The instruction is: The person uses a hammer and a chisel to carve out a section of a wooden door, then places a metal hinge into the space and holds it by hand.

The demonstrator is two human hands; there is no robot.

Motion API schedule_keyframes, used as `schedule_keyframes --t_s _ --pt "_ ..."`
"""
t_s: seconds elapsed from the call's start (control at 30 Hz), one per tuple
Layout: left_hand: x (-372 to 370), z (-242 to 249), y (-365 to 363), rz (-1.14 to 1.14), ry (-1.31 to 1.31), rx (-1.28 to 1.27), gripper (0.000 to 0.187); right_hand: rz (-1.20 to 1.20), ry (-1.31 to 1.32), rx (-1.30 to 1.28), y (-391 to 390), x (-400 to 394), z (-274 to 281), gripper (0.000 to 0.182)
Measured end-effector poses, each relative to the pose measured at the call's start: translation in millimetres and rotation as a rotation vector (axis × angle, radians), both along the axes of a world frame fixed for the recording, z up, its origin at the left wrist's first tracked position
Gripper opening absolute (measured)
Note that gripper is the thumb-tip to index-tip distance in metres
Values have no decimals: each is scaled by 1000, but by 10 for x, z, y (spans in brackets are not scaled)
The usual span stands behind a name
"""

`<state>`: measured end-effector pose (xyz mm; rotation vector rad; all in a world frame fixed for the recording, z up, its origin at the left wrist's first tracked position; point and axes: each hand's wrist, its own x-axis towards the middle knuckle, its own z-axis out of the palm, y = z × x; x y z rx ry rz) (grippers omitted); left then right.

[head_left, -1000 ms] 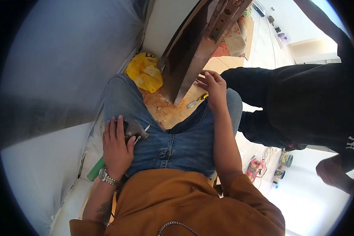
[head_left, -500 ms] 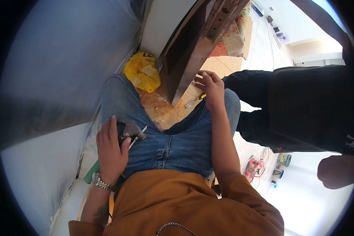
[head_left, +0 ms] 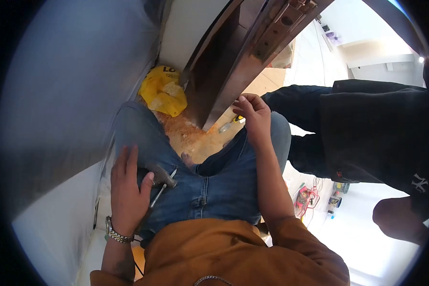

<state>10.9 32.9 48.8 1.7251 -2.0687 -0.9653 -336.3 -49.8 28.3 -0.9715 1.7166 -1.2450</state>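
My left hand (head_left: 128,188), with a watch at its wrist, rests spread on my thigh beside a dark hammer head (head_left: 161,176). A thin metal tool (head_left: 158,194) lies across the hammer. My right hand (head_left: 254,114) is raised at the lower edge of a brown door panel (head_left: 226,95), its fingers curled and thumb and fingertips close together; whether something small is between them cannot be made out. A metal lock plate (head_left: 276,35) is set in the panel's edge. Below my right hand a yellow-handled tool (head_left: 233,122) lies on the floor.
A yellow bag (head_left: 163,90) and orange dust (head_left: 176,128) are on the floor left of the panel. Plastic sheeting (head_left: 71,95) hangs at left. A person in dark clothes (head_left: 372,131) stands close on the right. Red gear (head_left: 306,198) lies behind.
The view has shifted, and the panel edge appears nearer and more tilted. My left hand's thumb has come off the thin tool. My right hand has come up against the panel's edge.
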Motion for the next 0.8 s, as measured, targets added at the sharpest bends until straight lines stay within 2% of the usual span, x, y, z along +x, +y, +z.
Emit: schedule_keyframes --t_s 0.13,0.43,0.73,0.8 --pt "-58 -34 7 -62 -52 47 66 3 49 1 -11 12 12 19" --pt "-35 -79 21 -54 -67 37 68 -19 -26 -47 -34 33 18 12" --pt "-15 -20 0 -69 -88 -16 62 9 34 -27 -7 7 -4 14" --pt "-13 12 -11 -44 -16 -29 60 15 40 -17 2 -1 -20 15"
